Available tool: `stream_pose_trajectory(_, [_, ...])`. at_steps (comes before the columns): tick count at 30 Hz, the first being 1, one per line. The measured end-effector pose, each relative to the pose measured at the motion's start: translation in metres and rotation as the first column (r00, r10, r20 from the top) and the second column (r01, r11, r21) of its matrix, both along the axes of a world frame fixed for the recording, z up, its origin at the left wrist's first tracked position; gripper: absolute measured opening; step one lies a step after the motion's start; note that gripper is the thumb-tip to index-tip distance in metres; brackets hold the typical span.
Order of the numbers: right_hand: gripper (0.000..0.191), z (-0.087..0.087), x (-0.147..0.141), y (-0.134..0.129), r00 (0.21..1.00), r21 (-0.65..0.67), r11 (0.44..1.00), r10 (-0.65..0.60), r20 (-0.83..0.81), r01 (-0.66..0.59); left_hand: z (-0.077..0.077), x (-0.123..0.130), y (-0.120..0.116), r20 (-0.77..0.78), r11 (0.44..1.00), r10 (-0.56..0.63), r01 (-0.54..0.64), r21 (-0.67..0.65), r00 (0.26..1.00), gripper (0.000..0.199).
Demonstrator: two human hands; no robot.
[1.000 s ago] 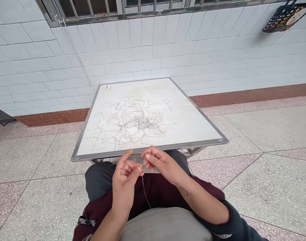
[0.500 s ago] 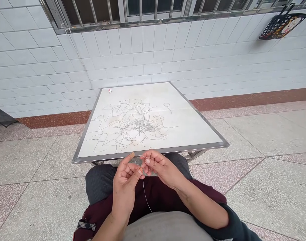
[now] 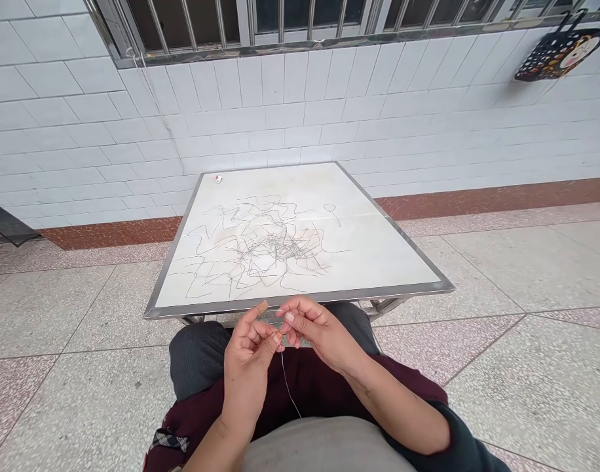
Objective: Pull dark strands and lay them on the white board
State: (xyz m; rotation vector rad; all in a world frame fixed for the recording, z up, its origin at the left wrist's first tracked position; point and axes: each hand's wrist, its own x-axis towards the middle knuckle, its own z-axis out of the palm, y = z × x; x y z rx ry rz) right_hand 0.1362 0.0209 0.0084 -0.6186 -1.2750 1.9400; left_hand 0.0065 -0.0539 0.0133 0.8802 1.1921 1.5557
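Note:
Over my lap, just in front of the table's near edge, my left hand point(image 3: 253, 354) pinches a thin pale wire point(image 3: 289, 387) between thumb and fingertip. Its index finger is raised and has a tan wrap at the tip. The wire hangs down onto my clothing. Close beside it on the right, my right hand point(image 3: 312, 328) is closed, thumb against fingers, on a thin strand near the same spot. Many thin, bent dark wires point(image 3: 280, 249) lie tangled across the white tabletop, with one looped wire point(image 3: 330, 208) apart on the right.
The white table point(image 3: 378, 255) has a grey metal rim and stands against a tiled wall. A small red-and-white object point(image 3: 219, 178) lies at its far left corner. A patterned bag point(image 3: 558, 56) hangs at the upper right. Window bars run along the top.
The view has shifted slightly. Both hands remain close together, with the fingertips and the strand between them moved only a little.

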Motion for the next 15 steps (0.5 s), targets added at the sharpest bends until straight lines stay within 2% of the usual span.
stream_pose_trajectory(6, [0.019,-0.0007,-0.0001,-0.0005,0.999,-0.003,0.999,-0.039,0.018,0.039,0.0002,0.0025,-0.0018,-0.040,1.000,0.001,-0.002,-0.018,0.999,0.041])
stream_pose_trajectory(12, [0.024,0.0034,0.0031,-0.0040,0.989,0.120,0.989,-0.099,0.107,0.086,0.0005,0.0022,-0.0006,-0.027,0.998,0.054,-0.054,-0.027,0.998,0.048])
stream_pose_trajectory(15, [0.021,0.0038,0.0011,-0.0070,0.987,0.130,0.987,-0.113,0.116,0.097,0.0012,0.0017,-0.0001,-0.017,0.998,0.053,-0.054,-0.022,0.998,0.049])
